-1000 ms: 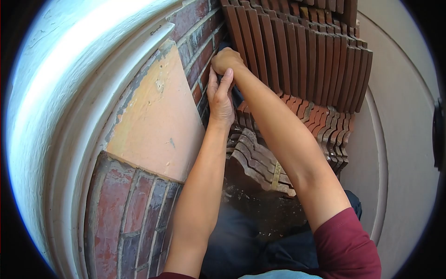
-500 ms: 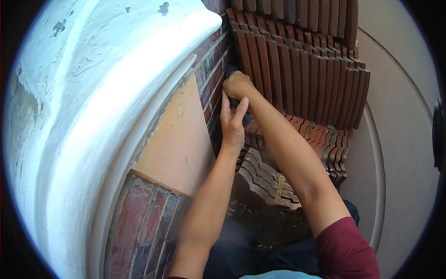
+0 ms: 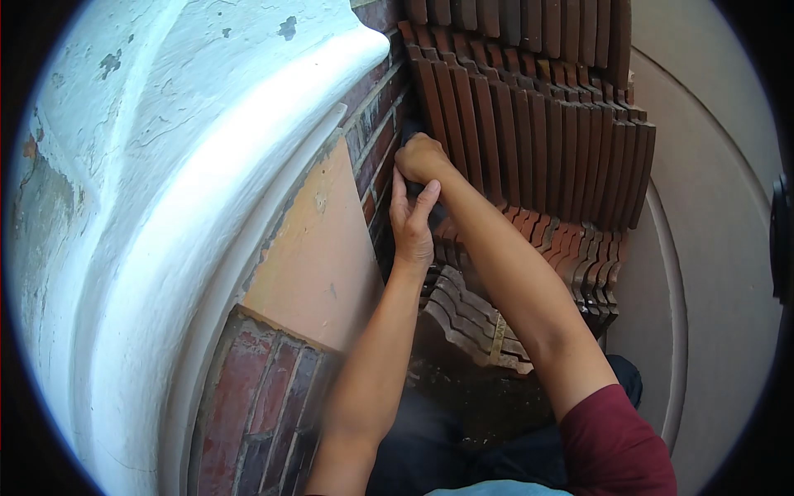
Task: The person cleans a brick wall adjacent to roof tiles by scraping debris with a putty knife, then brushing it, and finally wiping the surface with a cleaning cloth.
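Both of my hands meet beside the brick wall (image 3: 382, 142), close to the stacked roof tiles (image 3: 529, 145). My right hand (image 3: 422, 157) is closed in a fist around a dark thing (image 3: 411, 126), of which only small bits show past the knuckles and below the fist. Just under it, my left hand (image 3: 412, 225) is cupped against the same dark thing, thumb up and fingers reaching up along the wall side. The kind of thing is hidden by my hands.
A white curved moulding (image 3: 207, 165) with flaking paint runs along the left, above a smooth beige panel (image 3: 310, 256). Lower tile stacks (image 3: 471, 318) lie under my right forearm. A beige curved surface (image 3: 711, 248) bounds the right side.
The whole view has shifted slightly. Both hands keep the same grip beside the wall, sitting only slightly lower in the picture.
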Tool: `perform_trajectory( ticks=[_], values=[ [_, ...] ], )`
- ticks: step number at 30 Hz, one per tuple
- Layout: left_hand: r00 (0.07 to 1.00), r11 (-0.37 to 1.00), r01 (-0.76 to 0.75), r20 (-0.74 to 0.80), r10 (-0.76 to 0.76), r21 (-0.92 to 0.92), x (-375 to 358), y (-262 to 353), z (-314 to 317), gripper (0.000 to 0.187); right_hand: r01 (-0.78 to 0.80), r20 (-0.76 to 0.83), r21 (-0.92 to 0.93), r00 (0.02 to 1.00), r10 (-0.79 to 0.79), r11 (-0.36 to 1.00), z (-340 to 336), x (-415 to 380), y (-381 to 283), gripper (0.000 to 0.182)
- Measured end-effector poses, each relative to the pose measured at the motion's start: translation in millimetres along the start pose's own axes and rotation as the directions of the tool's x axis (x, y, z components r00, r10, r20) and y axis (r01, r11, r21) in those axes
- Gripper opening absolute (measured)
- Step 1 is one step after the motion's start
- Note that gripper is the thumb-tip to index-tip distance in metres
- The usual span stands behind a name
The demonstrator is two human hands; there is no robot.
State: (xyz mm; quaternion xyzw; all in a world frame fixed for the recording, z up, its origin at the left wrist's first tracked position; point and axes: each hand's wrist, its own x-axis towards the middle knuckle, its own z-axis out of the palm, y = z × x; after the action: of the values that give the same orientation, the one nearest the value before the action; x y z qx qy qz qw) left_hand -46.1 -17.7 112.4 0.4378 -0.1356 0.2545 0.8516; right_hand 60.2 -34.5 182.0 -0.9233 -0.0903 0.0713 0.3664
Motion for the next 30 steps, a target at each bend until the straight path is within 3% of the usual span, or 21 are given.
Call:
perform_trajectory(
  ticks=[4, 8, 11, 12, 14, 16, 18, 21, 22, 24, 27, 29, 30],
  values=[
    [0.997, 0.996, -0.063, -0.045, 0.066, 0.065, -2.4, -0.5, 11.4, 0.072, 0.075, -0.01, -0.023, 0.997, -0.075, 0.997, 0.3, 9.1, 8.6, 0.046],
    [0.998, 0.999, 0.049, -0.03, -0.05, -0.018, 3.1, 6.7, 3.6, 0.071, 0.02, 0.041, 0.042, 0.999, -0.021, 0.999, -1.3, 5.1, 6.3, 0.051],
    [0.995, 0.978, -0.044, -0.083, 0.062, 0.205, -1.9, -4.1, -5.1, 0.068, 0.174, -0.068, 0.414, 0.985, -0.161, 0.893, 25.6, 4.2, 35.9, 0.054],
    [0.99, 0.904, -0.002, -0.127, 0.062, 0.428, -6.4, -3.4, -5.7, 0.068, 0.168, -0.066, 0.555, 0.985, -0.159, 0.815, 39.4, 1.6, 46.5, 0.054],
    [0.976, 0.61, 0.097, -0.196, 0.097, 0.786, -11.5, -0.3, -5.5, 0.069, 0.151, -0.07, 0.791, 0.985, -0.159, 0.592, 65.1, 2.1, 60.8, 0.054],
    [0.979, 0.505, 0.028, -0.127, 0.162, 0.863, -12.9, -3.2, -1.1, 0.07, 0.185, -0.104, 0.856, 0.977, -0.188, 0.482, 78.2, 15.2, 64.6, 0.054],
    [0.98, 0.401, -0.014, -0.066, 0.186, 0.916, -12.6, -7.1, -3.6, 0.069, 0.167, -0.11, 0.909, 0.98, -0.166, 0.382, 87.0, 44.7, 66.8, 0.051],
    [0.982, 0.519, -0.088, -0.013, 0.187, 0.85, -13.3, -13.4, -9.2, 0.065, -0.089, 0.098, 0.961, 0.995, -0.021, 0.262, 66.5, 33.4, 51.6, 0.049],
    [0.978, 0.454, -0.075, -0.024, 0.209, 0.888, -17.8, -12.6, -9.7, 0.064, -0.147, 0.151, 0.958, 0.989, 0.003, 0.246, 66.5, 31.3, 52.7, 0.049],
    [0.963, 0.325, -0.074, -0.017, 0.27, 0.943, -18.5, -8.8, -3.3, 0.061, 0.144, -0.095, 0.958, 0.975, -0.203, 0.247, 132.4, 75.4, 95.1, 0.049],
    [0.977, 0.306, 0.063, -0.121, 0.176, 0.95, -20.6, -0.4, 2.5, 0.058, 0.277, -0.185, 0.922, 0.929, -0.32, 0.272, 132.5, 67.9, 103.7, 0.045],
    [0.975, 0.269, 0.041, -0.097, 0.2, 0.962, -23.6, -2.5, 1.8, 0.058, 0.033, 0.01, 0.986, 0.967, -0.253, 0.163, 96.9, 40.4, 78.0, 0.052],
    [0.973, 0.247, 0.027, -0.083, 0.217, 0.969, -22.9, -2.6, 1.5, 0.058, -0.02, 0.057, 0.979, 0.983, -0.176, 0.205, 84.5, 38.7, 68.6, 0.053]
  ],
)
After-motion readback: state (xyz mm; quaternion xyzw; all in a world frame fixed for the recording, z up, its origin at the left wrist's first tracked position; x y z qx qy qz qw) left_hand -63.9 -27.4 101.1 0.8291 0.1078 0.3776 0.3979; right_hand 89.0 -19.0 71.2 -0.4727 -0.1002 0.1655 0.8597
